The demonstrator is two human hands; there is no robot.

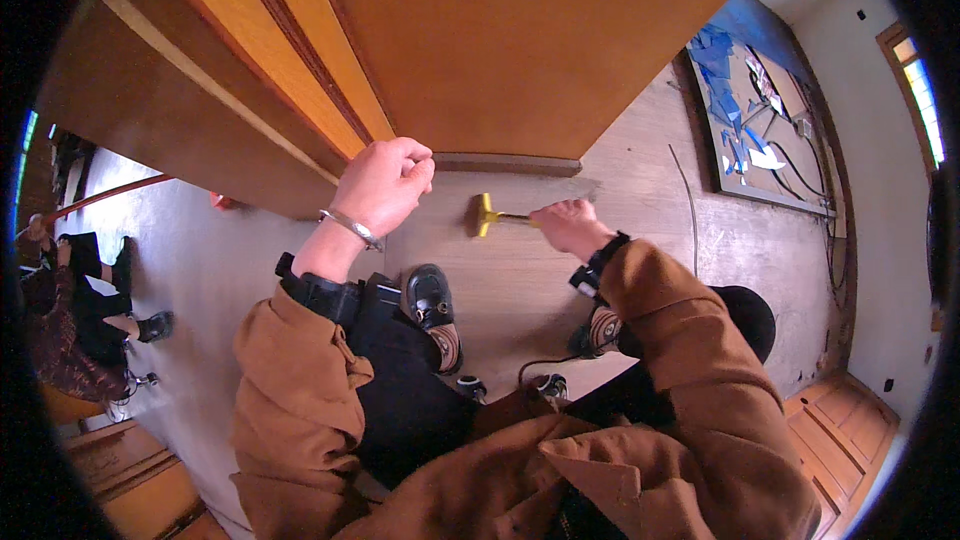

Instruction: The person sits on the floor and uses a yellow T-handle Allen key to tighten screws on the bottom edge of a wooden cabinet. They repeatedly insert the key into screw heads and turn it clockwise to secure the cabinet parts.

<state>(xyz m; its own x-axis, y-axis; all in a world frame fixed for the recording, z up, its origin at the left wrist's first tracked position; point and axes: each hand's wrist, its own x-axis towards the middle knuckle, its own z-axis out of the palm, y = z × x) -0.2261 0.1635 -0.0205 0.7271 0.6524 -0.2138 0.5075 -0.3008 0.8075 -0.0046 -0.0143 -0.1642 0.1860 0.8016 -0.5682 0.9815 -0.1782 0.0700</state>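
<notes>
Right hand [568, 225] clamped on the handle of a yellow-headed tool [487, 215], head resting on the wooden floor [520, 280] just below the bottom edge of the wooden door [480, 40]. Left hand [385, 185] closed into a fist at the door's lower edge, touching the wood; can't tell if it grips anything. Silver bracelet [350, 227] on the left wrist, dark watch [597, 265] on the right. Black shoe [430, 302] on the floor between the arms. Blue painting [745, 110] lies flat further right.

No packages, labels, signs or screens anywhere in view.
</notes>
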